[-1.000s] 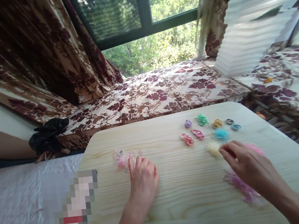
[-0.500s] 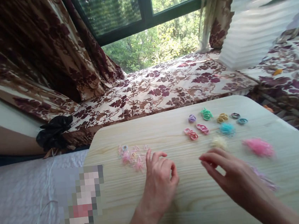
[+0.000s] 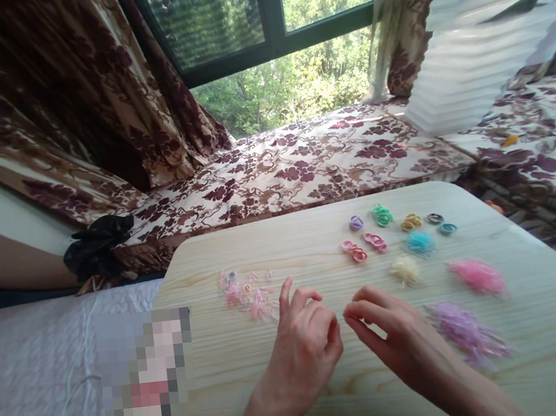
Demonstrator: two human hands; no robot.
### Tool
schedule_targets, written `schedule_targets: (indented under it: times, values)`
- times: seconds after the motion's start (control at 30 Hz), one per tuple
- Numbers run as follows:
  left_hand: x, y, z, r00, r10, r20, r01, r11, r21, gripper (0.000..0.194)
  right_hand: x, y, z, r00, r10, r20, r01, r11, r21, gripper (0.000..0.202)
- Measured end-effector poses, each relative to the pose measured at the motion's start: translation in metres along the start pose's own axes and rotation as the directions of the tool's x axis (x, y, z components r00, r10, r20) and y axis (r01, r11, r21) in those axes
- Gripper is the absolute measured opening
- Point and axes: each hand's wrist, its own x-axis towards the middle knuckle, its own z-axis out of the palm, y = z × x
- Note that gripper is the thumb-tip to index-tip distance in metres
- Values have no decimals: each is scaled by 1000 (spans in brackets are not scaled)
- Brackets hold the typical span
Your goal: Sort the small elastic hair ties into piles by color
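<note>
Over the middle of the wooden table [image 3: 311, 244], my left hand [image 3: 307, 337] has thumb and index finger pinched, the other fingers raised; what it may hold is too small to see. My right hand [image 3: 390, 328] is close by on the right, its fingertips also pinched, contents not visible. Left of my hands lies a mixed pile of small pink bands [image 3: 255, 300]. Beyond my right hand are a cream pile [image 3: 404, 270], a turquoise pile [image 3: 419, 243], a pink pile [image 3: 478, 276] and a purple pile [image 3: 467, 334].
Small green [image 3: 382, 215], yellow [image 3: 411, 222], purple [image 3: 356, 223] and red bands [image 3: 355, 251] lie near the far table edge. A floral-covered ledge [image 3: 293, 166] runs below the window. A blurred, pixelated object [image 3: 149, 374] is at the left beside the table.
My right hand has moved left, away from the cream pile and close to my left hand, uncovering the purple pile. My left hand has shifted slightly right.
</note>
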Motion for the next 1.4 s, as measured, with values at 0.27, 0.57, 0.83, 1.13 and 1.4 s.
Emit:
schedule_targets:
  times: [0.27, 0.57, 0.83, 1.13, 1.4]
  values:
    - [-12, -13, -5, 996, -82, -33, 83, 996, 25, 19, -21, 58, -40, 959, 199, -200, -226, 966, -123, 26]
    - [-25, -30, -9, 991, -98, -86, 106, 989, 98, 19, -8, 91, -59, 891, 387, -236, -443, 853, -276, 37]
    - [-40, -50, -28, 973, -193, -125, 211, 966, 151, 21, -26, 68, -44, 948, 220, -230, -269, 940, -211, 32]
    - [-67, -67, -45, 916, -375, -143, 398, 897, 193, 16, -3, 14, 49, 988, 6, 153, -8, 1000, 8, 27]
    - [-76, -82, -52, 885, -413, -215, 455, 864, 214, 15, 7, 20, 61, 975, 2, 223, -15, 998, 57, 19]
